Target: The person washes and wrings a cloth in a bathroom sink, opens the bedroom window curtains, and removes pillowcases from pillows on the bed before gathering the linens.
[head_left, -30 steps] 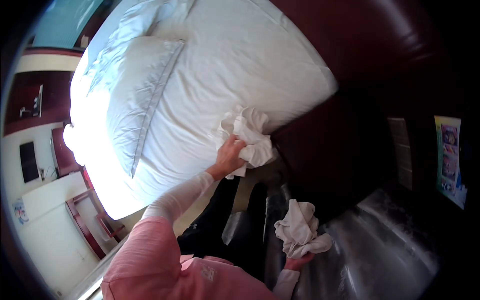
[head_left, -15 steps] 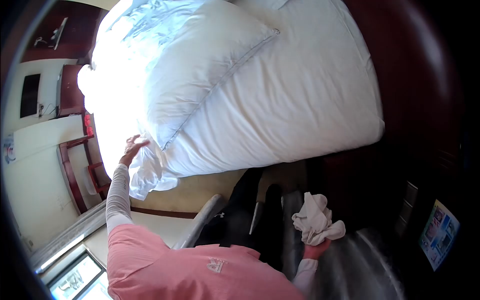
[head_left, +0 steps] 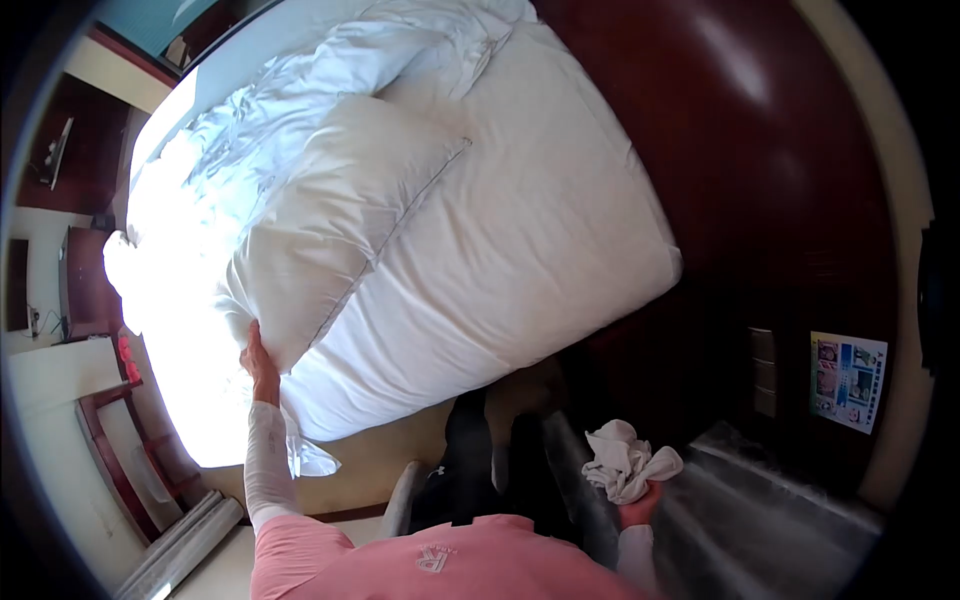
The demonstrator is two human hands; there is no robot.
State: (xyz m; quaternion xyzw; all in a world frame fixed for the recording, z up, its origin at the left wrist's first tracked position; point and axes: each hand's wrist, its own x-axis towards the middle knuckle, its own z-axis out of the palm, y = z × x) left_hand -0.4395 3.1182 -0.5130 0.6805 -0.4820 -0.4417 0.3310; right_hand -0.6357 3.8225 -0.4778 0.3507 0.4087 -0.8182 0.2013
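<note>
A puffy white quilt (head_left: pixel 310 200) with a dark piped edge lies across the white bed (head_left: pixel 520 240). My left hand (head_left: pixel 261 368) grips its near left corner; the fabric puckers there and some of the fingers are hidden. Low on the right, my right hand (head_left: pixel 641 505) is closed around a crumpled white cloth (head_left: pixel 625 462), held off the bed beside my legs. Beyond the quilt, rumpled white bedding (head_left: pixel 270 130) is heaped toward the far left side of the mattress, partly washed out by bright light.
A dark red headboard (head_left: pixel 740 190) runs along the right. A plastic-covered surface (head_left: pixel 740 520) stands near my right hand, with a printed card (head_left: pixel 847 382) and a switch panel (head_left: pixel 763 372) above it. At left are a wooden chair (head_left: pixel 115 450) and a red-brown cabinet (head_left: pixel 88 280).
My left hand has gone from open beside the bedding to holding the quilt's corner, which is now bunched. The view has turned, and the right hand still holds the cloth.
</note>
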